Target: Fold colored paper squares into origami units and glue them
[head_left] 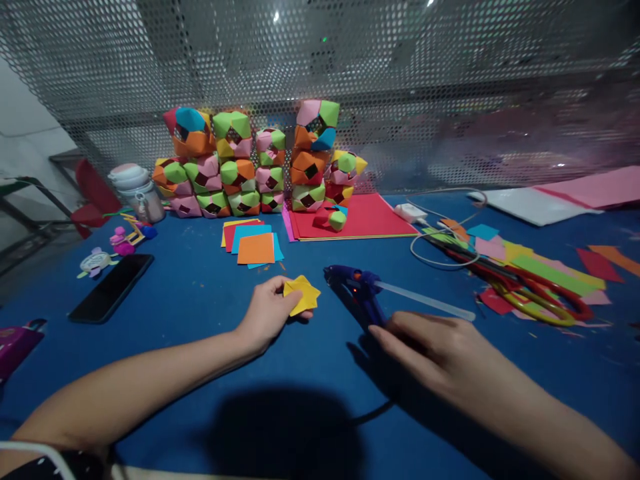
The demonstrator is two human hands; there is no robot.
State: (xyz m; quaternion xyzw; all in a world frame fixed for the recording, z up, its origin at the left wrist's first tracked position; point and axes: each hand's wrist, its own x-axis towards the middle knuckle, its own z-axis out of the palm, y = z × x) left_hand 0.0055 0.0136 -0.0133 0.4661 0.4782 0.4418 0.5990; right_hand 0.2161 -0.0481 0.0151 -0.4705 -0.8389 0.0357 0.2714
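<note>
My left hand [273, 303] pinches a small folded yellow paper piece [303, 293] with pointed corners between thumb and fingers, just above the blue table. To its right, my right hand [425, 343] is closed at the lower end of the handle of a blue hot glue gun [359, 283]. A small red light glows on the gun, and its nozzle points left toward the yellow paper without touching it. From the gun's back end sticks a long translucent glue stick [425, 300]. Some fingertips of my right hand are hidden behind the hand itself.
Stacked folded-paper balls [235, 170] line the back by a perforated metal panel [400, 87]. Square papers [256, 248] and red sheets [380, 217] lie before them. At right are scissors [530, 293] among paper scraps and a white cable [415, 247]; at left, a phone [111, 288] and a jar [140, 193].
</note>
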